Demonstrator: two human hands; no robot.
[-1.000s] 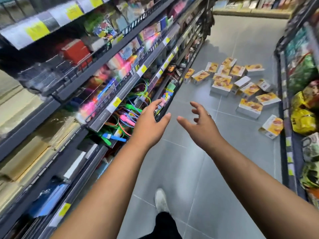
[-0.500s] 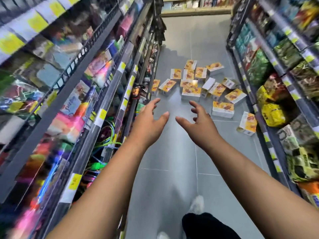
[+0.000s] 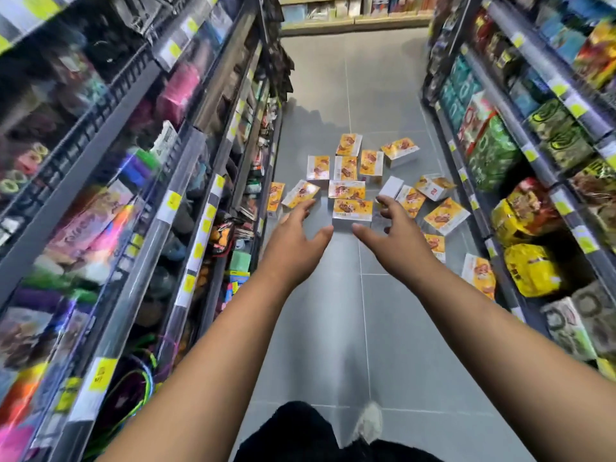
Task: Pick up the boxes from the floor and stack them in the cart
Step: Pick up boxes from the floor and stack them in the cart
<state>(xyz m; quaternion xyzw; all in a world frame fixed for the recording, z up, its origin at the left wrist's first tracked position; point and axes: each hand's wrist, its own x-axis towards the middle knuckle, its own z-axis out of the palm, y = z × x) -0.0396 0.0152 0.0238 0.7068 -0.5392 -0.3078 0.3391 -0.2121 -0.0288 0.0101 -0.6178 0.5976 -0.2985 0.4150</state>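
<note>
Boxes (image 3: 352, 211) flat on floor (image 3: 333, 315), long axes every way; left hand (image 3: 293, 245), right hand (image 3: 396, 240) splayed, empty.

The left shelves (image 3: 76, 168) are blurred; the right hand (image 3: 396, 241) covers part of a box (image 3: 435, 243).

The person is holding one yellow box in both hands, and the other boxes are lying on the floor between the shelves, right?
Not quite. The head view shows the left hand and the right hand open and holding nothing. They only reach toward the yellow boxes, which all lie on the floor between the shelves.
</note>
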